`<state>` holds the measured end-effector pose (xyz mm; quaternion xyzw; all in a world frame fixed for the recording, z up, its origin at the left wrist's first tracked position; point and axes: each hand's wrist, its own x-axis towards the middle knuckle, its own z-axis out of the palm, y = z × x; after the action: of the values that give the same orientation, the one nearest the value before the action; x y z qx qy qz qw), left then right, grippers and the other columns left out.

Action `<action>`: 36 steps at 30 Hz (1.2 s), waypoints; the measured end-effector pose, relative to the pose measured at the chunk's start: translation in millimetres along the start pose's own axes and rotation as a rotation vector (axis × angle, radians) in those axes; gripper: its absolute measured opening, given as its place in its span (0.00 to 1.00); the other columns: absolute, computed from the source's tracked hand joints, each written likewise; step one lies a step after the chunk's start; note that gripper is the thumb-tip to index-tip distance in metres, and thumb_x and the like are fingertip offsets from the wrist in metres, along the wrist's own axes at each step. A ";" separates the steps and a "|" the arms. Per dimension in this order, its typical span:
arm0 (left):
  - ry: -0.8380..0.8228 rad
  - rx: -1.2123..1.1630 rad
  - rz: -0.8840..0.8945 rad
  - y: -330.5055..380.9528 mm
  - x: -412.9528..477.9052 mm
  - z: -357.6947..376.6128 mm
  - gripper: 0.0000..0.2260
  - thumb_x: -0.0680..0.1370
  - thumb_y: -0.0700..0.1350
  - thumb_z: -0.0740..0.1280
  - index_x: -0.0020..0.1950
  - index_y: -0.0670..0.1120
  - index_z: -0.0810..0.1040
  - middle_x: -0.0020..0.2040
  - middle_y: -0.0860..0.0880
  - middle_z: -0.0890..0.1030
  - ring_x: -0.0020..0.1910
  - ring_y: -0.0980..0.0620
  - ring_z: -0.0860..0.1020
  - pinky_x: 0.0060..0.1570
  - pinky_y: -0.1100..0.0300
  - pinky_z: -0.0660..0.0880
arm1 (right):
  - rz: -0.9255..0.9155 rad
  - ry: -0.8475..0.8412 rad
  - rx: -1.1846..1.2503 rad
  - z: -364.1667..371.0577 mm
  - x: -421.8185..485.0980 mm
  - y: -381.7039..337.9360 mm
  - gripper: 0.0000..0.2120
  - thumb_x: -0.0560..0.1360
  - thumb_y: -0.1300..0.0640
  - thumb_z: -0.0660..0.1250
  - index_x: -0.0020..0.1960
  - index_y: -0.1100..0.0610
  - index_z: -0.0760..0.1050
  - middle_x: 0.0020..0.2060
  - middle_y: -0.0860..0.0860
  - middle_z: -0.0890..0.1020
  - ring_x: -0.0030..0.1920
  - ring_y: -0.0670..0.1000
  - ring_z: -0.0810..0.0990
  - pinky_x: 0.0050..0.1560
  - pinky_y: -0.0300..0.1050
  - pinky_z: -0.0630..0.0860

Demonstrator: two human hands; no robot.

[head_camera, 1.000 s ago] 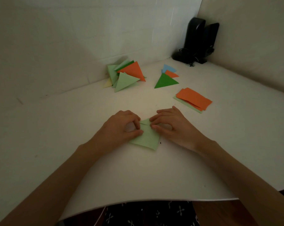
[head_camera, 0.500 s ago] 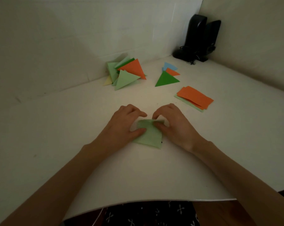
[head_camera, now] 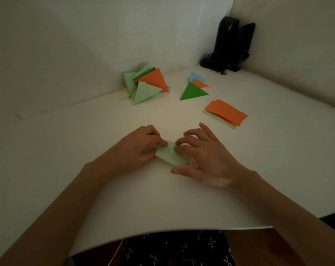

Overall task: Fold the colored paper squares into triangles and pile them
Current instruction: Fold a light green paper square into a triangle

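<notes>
lying beyond green paper [head_camera: 169,155]: triangle pile [head_camera: 143,85], orange squares [head_camera: 227,112]

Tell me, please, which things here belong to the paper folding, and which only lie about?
Belong: light green paper, touched by the left hand and right hand; pile of folded triangles; smaller group of triangles; stack of unfolded squares.
Lying about: two black speakers with their cable.
</notes>
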<state>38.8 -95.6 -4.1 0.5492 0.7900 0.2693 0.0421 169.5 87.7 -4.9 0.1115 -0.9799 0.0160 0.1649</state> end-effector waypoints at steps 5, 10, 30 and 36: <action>0.086 -0.005 -0.039 0.4 5.4 7.6 0.23 0.73 0.60 0.57 0.52 0.45 0.81 0.47 0.54 0.71 0.47 0.54 0.72 0.49 0.60 0.69 | 0.132 0.182 0.201 11.0 2.6 0.0 0.19 0.77 0.46 0.57 0.44 0.56 0.82 0.45 0.48 0.82 0.51 0.52 0.76 0.60 0.50 0.68; 0.159 -0.021 -0.132 2.6 15.0 16.6 0.15 0.73 0.55 0.62 0.47 0.46 0.80 0.45 0.54 0.71 0.47 0.52 0.72 0.50 0.58 0.70 | 0.311 0.208 0.311 16.6 2.9 5.1 0.15 0.73 0.47 0.61 0.48 0.57 0.79 0.46 0.51 0.81 0.53 0.48 0.68 0.56 0.38 0.62; 0.218 0.182 -0.241 14.2 25.2 28.5 0.14 0.74 0.60 0.64 0.45 0.50 0.72 0.45 0.53 0.68 0.46 0.54 0.66 0.46 0.59 0.60 | 0.259 0.171 -0.049 10.4 -7.5 -4.6 0.20 0.75 0.47 0.58 0.57 0.60 0.77 0.51 0.55 0.80 0.55 0.59 0.76 0.64 0.58 0.67; 0.224 0.108 -0.085 6.2 19.3 26.1 0.15 0.72 0.57 0.68 0.49 0.47 0.80 0.48 0.50 0.76 0.47 0.50 0.72 0.45 0.57 0.66 | 0.495 0.143 0.424 4.9 -7.9 -3.1 0.33 0.71 0.52 0.71 0.72 0.54 0.62 0.54 0.43 0.75 0.59 0.46 0.64 0.63 0.39 0.60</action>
<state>45.9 -66.9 -19.0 0.4832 0.8257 0.2839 -0.0647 175.9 86.0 -12.1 -0.0995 -0.9380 0.2667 0.1976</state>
